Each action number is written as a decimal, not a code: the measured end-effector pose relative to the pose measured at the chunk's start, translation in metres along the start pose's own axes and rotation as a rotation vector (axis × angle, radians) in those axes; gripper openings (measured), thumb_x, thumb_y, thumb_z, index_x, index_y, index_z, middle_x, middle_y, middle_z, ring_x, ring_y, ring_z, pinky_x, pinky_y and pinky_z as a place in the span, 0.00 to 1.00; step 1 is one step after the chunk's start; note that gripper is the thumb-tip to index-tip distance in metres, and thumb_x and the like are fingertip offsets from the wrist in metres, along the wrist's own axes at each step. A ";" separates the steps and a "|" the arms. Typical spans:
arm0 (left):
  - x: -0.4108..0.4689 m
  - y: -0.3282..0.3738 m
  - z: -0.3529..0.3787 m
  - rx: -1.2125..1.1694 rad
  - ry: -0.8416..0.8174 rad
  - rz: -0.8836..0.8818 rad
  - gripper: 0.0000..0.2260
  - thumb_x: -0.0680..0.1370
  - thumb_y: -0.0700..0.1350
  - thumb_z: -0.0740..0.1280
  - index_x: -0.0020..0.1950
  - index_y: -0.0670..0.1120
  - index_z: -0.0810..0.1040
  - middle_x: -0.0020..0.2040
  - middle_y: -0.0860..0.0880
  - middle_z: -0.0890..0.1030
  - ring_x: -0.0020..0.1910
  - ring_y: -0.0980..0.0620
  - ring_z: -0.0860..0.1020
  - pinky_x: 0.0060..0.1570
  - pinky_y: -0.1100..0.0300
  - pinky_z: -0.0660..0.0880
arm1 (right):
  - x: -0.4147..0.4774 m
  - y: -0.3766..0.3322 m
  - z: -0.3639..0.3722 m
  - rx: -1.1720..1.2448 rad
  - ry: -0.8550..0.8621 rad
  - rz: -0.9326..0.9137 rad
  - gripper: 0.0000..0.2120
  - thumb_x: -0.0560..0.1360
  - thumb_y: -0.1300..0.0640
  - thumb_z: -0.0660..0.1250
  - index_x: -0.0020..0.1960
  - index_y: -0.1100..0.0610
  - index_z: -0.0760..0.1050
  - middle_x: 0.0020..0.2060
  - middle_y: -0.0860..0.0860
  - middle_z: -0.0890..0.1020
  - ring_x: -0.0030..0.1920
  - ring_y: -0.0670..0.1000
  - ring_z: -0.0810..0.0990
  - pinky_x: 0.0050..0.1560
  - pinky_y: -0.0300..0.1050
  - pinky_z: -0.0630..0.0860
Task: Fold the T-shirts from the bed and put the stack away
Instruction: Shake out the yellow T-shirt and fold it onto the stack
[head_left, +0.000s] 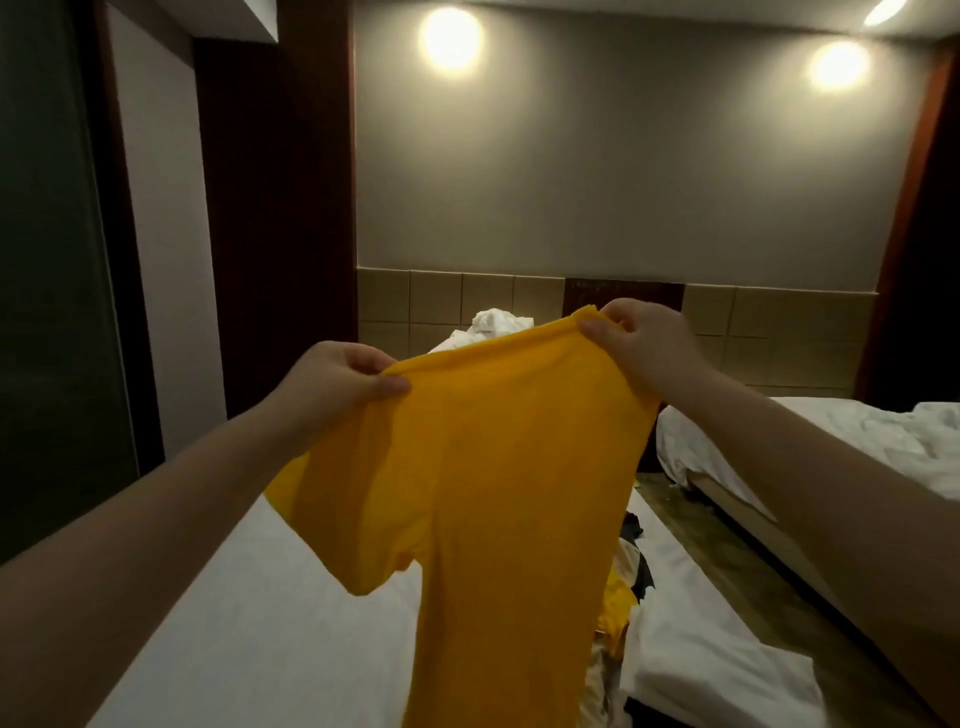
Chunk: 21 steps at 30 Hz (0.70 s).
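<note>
**Held up over the bed (249, 623): yellow T-shirt (493, 493)**

Down on the white sheet, right side: heap of clothes (626, 587). Hanging above, top edge pinched tight at both corners by left hand (337, 382) and right hand (639, 338). Beyond, crumpled white bedding (493, 322).

A yellow T-shirt (498, 499) is held up in the air above the bed (249, 613), hanging lengthwise with one short sleeve drooping toward the bed's left side. The left hand (343, 384) pinches one end of the shirt's upper edge between thumb and fingers; the right hand (636, 338) pinches the other end, slightly higher. A pile of clothes (626, 582), yellow and dark among them, lies near the bed's right edge, partly hidden by the shirt. Crumpled white bedding (493, 325) sits at the bed's far end. A second bed (831, 436) stands to the right, apart.
</note>
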<state>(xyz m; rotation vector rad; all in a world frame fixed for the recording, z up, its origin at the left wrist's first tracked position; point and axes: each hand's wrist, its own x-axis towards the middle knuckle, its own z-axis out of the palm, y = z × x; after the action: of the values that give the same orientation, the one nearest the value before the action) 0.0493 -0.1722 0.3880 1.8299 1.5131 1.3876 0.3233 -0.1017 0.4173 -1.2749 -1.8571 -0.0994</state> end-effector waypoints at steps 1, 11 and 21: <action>-0.002 -0.001 -0.001 -0.009 0.009 0.000 0.03 0.75 0.44 0.67 0.48 0.48 0.77 0.45 0.51 0.75 0.48 0.48 0.74 0.49 0.52 0.72 | -0.001 -0.002 -0.004 0.026 -0.027 0.003 0.18 0.79 0.47 0.60 0.62 0.58 0.74 0.54 0.54 0.77 0.50 0.49 0.71 0.51 0.45 0.68; -0.012 0.007 -0.015 0.385 0.173 0.348 0.10 0.78 0.43 0.62 0.59 0.45 0.75 0.52 0.51 0.72 0.51 0.52 0.70 0.46 0.58 0.67 | -0.021 -0.014 -0.012 0.433 -0.287 0.257 0.15 0.81 0.51 0.57 0.65 0.52 0.68 0.58 0.53 0.73 0.59 0.56 0.73 0.59 0.55 0.72; -0.022 0.003 -0.008 0.186 0.017 0.181 0.03 0.77 0.45 0.65 0.49 0.50 0.73 0.43 0.54 0.73 0.42 0.55 0.72 0.37 0.65 0.68 | -0.042 -0.025 0.009 0.236 -0.150 0.044 0.15 0.80 0.51 0.58 0.63 0.56 0.73 0.55 0.55 0.77 0.55 0.55 0.75 0.53 0.47 0.72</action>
<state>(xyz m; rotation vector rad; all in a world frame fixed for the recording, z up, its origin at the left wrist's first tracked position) 0.0452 -0.1949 0.3843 2.1191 1.5640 1.3851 0.3028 -0.1401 0.3926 -1.1843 -1.9010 0.2386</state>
